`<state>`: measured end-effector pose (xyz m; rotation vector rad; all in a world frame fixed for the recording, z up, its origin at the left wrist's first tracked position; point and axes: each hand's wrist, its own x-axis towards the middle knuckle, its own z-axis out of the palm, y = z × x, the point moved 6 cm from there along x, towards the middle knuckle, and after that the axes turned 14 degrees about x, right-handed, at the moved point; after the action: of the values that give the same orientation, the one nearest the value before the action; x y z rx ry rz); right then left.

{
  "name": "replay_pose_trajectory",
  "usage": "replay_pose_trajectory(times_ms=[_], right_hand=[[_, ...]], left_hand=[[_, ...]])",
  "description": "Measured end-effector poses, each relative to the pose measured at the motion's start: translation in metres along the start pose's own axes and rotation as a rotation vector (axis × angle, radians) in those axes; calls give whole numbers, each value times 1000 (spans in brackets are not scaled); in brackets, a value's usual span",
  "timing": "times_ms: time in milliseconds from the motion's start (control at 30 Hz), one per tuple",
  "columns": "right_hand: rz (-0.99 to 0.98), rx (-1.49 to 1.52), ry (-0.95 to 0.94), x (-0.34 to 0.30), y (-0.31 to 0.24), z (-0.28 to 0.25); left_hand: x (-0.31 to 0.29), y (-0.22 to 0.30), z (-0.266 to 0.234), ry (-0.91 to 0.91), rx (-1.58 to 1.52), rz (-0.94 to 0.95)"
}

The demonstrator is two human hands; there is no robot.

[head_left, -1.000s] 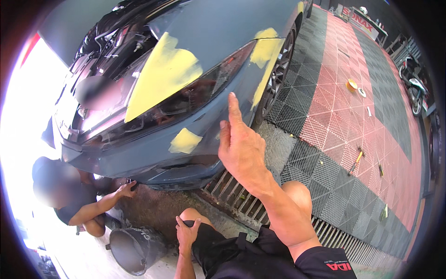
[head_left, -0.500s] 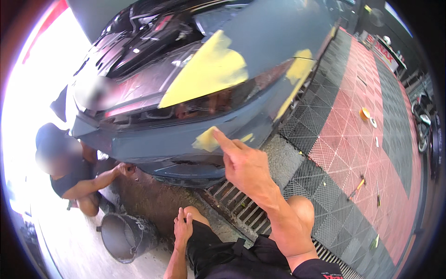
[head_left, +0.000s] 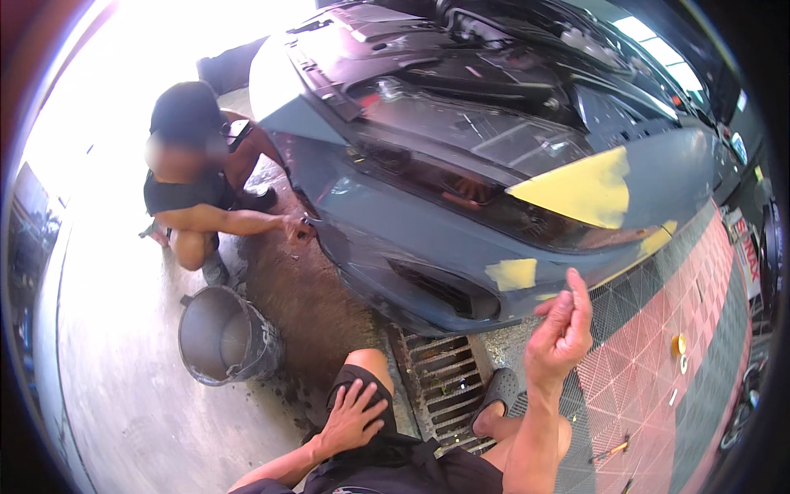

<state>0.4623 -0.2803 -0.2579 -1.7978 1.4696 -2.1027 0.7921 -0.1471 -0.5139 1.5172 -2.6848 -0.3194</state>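
My right hand (head_left: 559, 333) is raised off the corner of a dark grey car bumper (head_left: 387, 210), with the index finger stretched out and the other fingers loosely bent; I see nothing in it. Just left of the fingertip, a small yellow filler patch (head_left: 512, 274) marks the bumper. Above it, beside the dark headlight (head_left: 485, 210), a larger yellow patch (head_left: 580, 191) covers part of the grey fender (head_left: 671, 169). My left hand (head_left: 354, 418) lies flat on my left thigh, fingers spread and holding nothing.
A co-worker (head_left: 193, 177) crouches at the left, one hand at the bumper's lower edge. A black bucket (head_left: 216, 342) stands on the concrete. Below the bumper runs a metal floor grate (head_left: 444, 379). Orange and white tape rolls (head_left: 678, 344) and a hammer-like tool (head_left: 611, 451) lie on tiles.
My right hand has come off the small yellow patch and turned its palm up. My left hand has settled on my thigh. The view has swung left, showing more of the co-worker.
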Motion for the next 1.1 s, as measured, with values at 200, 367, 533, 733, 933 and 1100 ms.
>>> replay_pose_trajectory(times_ms=[200, 367, 533, 733, 933, 1100], right_hand=[[-53, 23, 29, -2, -7, 9], [-296, -40, -75, -11, -31, 18], [-370, -117, -168, -22, -53, 11], [-296, -424, -349, -65, -62, -39], [401, -679, -499, -129, -34, -94], [457, -704, -615, -162, -37, -84]], left_hand=[[-27, 5, -3, 84, -62, 20], [-30, 2, -6, 137, -102, 9], [-36, -1, -8, 193, -172, 42], [-47, -11, -9, 287, -281, 37], [-48, -16, -5, 387, -390, 48], [-44, -16, -1, 403, -408, 34]])
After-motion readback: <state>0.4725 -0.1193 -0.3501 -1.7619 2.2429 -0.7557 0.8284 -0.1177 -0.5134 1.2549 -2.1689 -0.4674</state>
